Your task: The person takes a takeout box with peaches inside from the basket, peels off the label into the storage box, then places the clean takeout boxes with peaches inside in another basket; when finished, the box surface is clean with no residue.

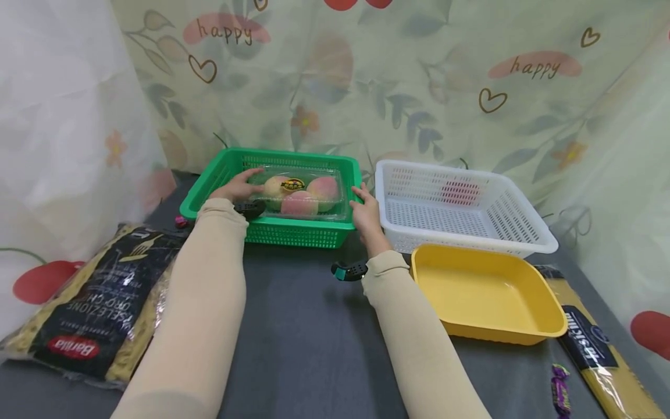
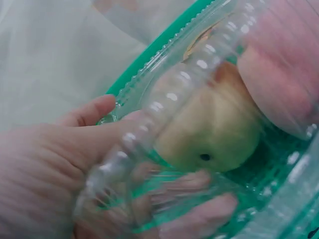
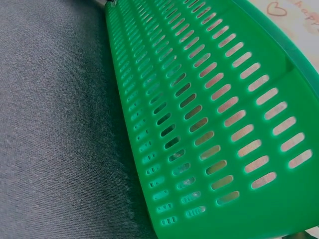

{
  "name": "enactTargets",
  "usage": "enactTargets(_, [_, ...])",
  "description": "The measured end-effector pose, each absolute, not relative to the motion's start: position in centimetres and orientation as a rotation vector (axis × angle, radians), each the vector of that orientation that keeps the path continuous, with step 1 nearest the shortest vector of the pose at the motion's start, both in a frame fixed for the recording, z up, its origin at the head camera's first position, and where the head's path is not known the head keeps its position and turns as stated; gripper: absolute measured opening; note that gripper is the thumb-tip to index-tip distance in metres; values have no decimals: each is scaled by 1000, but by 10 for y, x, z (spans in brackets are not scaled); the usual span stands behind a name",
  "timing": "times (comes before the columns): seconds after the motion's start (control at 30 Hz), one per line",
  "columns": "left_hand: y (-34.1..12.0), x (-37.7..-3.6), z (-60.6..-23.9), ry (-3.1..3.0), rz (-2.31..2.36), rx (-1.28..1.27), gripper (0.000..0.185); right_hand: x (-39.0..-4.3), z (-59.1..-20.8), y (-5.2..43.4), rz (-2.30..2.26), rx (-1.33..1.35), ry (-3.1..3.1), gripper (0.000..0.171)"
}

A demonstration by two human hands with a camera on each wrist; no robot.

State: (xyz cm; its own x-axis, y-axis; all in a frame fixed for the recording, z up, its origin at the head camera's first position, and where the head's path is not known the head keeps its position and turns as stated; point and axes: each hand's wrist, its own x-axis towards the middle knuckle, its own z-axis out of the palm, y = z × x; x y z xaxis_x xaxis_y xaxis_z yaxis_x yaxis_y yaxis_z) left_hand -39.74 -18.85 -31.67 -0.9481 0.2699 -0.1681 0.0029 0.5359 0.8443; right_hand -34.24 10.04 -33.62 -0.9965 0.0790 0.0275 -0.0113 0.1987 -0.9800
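Note:
A clear plastic box with a yellow-black label holds pink-and-cream peaches and sits inside the green basket. My left hand grips the left end of this box. In the left wrist view several of its fingers show through the clear plastic, beside a pale peach. At the basket's right front corner, my right hand rests with fairly straight fingers against the green rim. The right wrist view takes in the slotted front wall but not the hand.
A white basket stands right of the green one, with a yellow tray in front. Pasta bags lie at left and far right. A purple-wrapped candy is at front right; another candy lies left of the green basket.

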Motion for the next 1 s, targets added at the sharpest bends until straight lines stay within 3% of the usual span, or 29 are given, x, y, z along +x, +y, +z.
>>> enactTargets(0.3, [-191,-393,-313,2521,1565,90,46,-342,-336,98,1952,-66,-2377,45])
enactTargets(1.0, [-200,-375,-291,2241,1985,15,50,-340,-336,100,1933,-82,-2385,45])
